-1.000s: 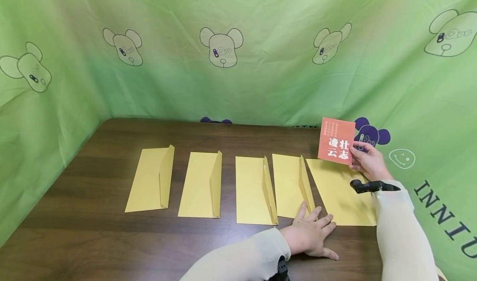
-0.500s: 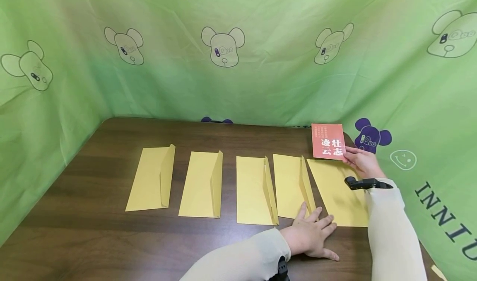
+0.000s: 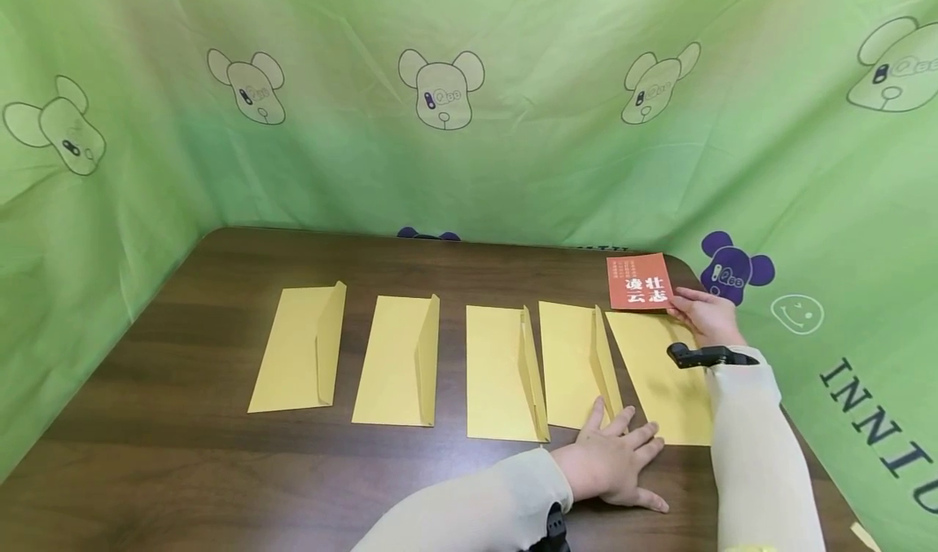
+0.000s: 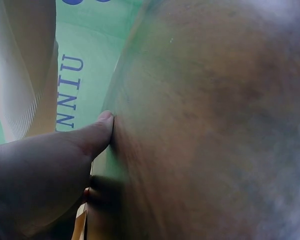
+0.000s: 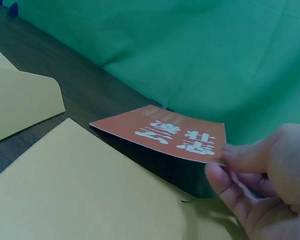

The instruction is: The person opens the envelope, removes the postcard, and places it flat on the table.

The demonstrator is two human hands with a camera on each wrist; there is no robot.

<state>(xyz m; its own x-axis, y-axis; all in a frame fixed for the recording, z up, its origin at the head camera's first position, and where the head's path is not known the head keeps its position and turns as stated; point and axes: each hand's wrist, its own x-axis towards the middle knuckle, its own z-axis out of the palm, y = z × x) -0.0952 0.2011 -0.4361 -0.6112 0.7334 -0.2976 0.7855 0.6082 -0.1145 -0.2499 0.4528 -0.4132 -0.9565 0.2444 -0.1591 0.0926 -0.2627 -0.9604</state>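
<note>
red card [image 3: 637, 282], one, right hand [image 3: 707, 317] pinching it near table [image 3: 183, 454] far-right corner; envelopes [image 3: 494, 373], five, two part-hidden; left hand [image 3: 611, 462] splayed

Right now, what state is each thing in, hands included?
Card: lifted, printed side up
Right hand: pinching the card's corner
Left hand: resting on the table, fingers spread
Four left envelopes: lying on the table, flaps seemingly partly raised
Rightmost envelope: lying on the table, partly hidden by the right sleeve
Curtain: hanging, creased

Curtained booth: green cartoon-printed cloth [image 3: 528, 186] on three sides of wood-grain tabletop [image 3: 183, 470].
</note>
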